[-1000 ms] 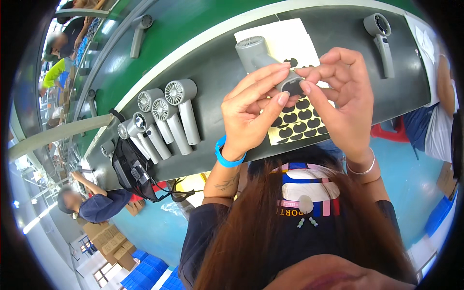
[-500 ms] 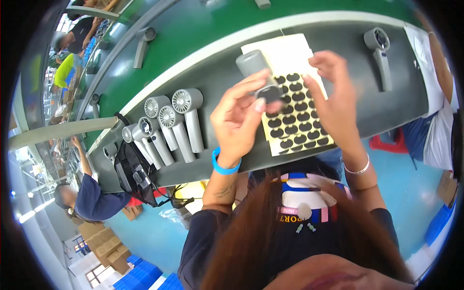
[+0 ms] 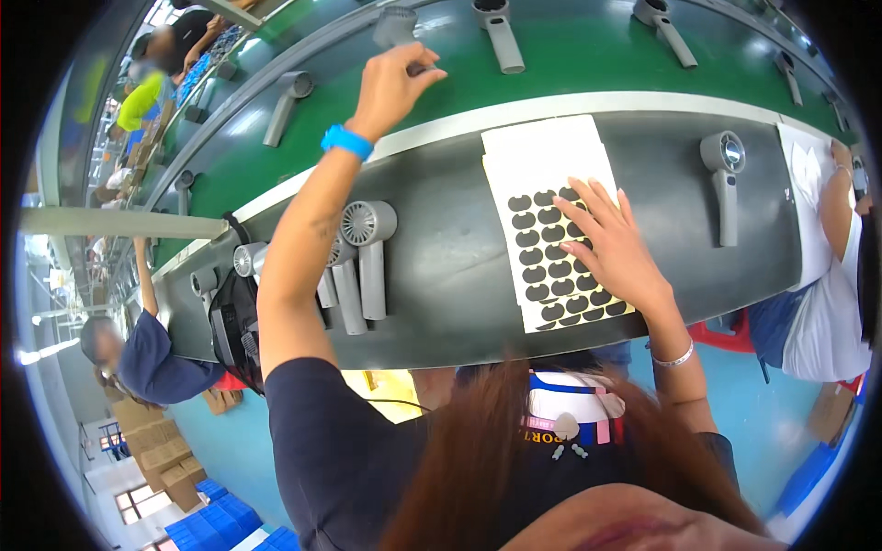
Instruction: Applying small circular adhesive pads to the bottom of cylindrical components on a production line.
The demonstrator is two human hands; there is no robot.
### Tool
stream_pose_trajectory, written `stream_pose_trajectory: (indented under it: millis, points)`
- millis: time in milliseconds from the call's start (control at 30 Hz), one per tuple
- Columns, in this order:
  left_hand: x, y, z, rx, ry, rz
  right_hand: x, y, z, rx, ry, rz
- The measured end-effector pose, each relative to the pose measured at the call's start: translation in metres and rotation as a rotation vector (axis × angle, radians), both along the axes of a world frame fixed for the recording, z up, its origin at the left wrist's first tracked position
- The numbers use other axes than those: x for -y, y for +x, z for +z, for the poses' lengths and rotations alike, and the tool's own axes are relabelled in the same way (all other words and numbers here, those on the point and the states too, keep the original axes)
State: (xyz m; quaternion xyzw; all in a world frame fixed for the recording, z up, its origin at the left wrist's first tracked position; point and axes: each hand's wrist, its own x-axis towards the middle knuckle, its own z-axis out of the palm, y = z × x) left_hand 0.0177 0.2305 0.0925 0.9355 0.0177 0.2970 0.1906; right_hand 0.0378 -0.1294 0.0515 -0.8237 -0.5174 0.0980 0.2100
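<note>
My left hand (image 3: 393, 84) reaches out over the green belt, fingers closed around the lower part of a grey handheld fan (image 3: 395, 28). The fan's head is blurred, and most of its handle is hidden by the hand. On the dark workbench lies a pale sheet of black stickers (image 3: 536, 257), rounded and notched, in rows. Fingers spread, my right hand (image 3: 614, 241) rests flat on that sheet and holds nothing. A blank white sheet (image 3: 547, 147) lies at the stickers' far end.
Grey fans (image 3: 369, 239) stand grouped at left, partly behind my left arm, beside a black bag (image 3: 230, 321). One fan (image 3: 726, 174) lies at right. Several fans lie on the green belt (image 3: 570, 73), beyond a white rail (image 3: 643, 103). Co-workers sit at both sides.
My left hand has carried the fan from above the sticker sheet out to the belt, far and left. My right hand has come down flat onto the sheet.
</note>
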Motion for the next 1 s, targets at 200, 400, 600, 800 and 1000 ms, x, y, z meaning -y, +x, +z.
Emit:
stream_pose_trajectory:
  millis: [200, 400, 600, 800, 1000]
  points:
    - [-0.035, 0.023, -0.028, -0.185, -0.012, -0.044, -0.005, 0.009, -0.009, -0.104, 0.091, 0.028]
    - [0.053, -0.026, -0.009, -0.235, 0.032, -0.226, -0.009, 0.027, -0.005, -0.138, 0.451, -0.208]
    - [0.159, -0.081, -0.047, -0.338, 0.013, -0.242, -0.033, 0.02, -0.02, -0.166, 0.311, -0.336]
    - [0.168, -0.085, -0.068, -0.27, 0.006, -0.137, -0.041, 0.016, -0.025, -0.143, 0.374, -0.306]
    - [0.17, -0.085, -0.066, -0.232, 0.023, -0.144, -0.036, 0.023, -0.026, -0.099, 0.396, -0.285]
